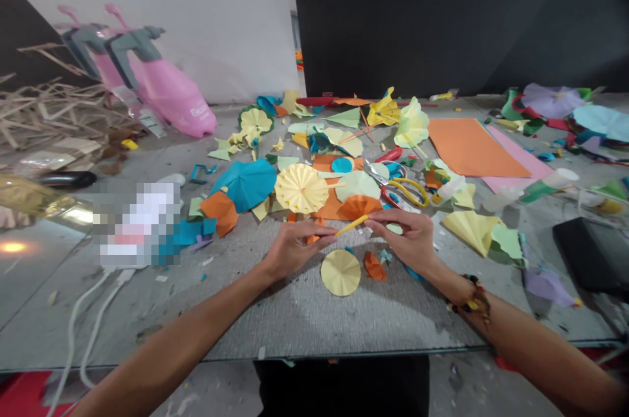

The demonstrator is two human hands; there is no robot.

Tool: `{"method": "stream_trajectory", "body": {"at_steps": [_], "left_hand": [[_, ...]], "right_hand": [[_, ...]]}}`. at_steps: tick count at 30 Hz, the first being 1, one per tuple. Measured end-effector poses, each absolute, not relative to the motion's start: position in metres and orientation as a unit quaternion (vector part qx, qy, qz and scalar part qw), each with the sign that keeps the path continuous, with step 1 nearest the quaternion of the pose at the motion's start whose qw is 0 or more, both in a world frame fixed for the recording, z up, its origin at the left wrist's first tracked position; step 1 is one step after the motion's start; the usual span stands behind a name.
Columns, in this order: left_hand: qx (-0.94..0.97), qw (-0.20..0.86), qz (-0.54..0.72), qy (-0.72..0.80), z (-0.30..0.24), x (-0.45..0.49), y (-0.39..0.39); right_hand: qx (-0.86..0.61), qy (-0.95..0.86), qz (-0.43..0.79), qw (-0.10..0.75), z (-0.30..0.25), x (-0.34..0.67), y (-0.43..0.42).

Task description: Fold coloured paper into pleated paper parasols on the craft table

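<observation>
A narrow yellow paper strip (352,225), rolled or folded, stretches slantwise between my two hands. The fingers of my left hand (295,248) pinch its lower left end. At its upper right end, my right hand (409,237) grips it between thumb and fingers. Below the strip lies a pale yellow creased paper disc (341,273), with a small orange paper piece (375,266) to its right. An orange pleated paper disc (358,207) sits just behind the strip. Farther back are a cream pleated paper disc (301,188) and a blue pleated paper piece (246,184).
Scissors with yellow handles (413,191) lie behind my right hand. Orange paper sheets (476,147) are at the back right, a black box (592,256) at the right. Pink spray bottles (177,99) and a partly blurred white device (142,227) with cables stand left.
</observation>
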State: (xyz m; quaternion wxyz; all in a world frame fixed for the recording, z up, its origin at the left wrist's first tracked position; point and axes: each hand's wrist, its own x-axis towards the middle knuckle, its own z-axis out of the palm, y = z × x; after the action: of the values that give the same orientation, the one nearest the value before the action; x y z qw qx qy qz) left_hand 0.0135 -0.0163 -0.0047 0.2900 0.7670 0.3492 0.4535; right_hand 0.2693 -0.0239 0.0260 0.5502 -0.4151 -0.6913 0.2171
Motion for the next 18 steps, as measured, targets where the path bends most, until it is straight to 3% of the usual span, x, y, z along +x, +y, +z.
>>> {"method": "stream_trajectory", "body": {"at_steps": [6,18], "left_hand": [[0.787,0.254,0.442,0.349,-0.006,0.010,-0.013],[0.902,0.032,0.372,0.218,0.002,-0.004,-0.006]], "right_hand": [[-0.374,-0.727,0.204,0.538,0.027,0.270,-0.024],[-0.252,-0.797,0.105,0.538,0.027,0.269,-0.033]]}}
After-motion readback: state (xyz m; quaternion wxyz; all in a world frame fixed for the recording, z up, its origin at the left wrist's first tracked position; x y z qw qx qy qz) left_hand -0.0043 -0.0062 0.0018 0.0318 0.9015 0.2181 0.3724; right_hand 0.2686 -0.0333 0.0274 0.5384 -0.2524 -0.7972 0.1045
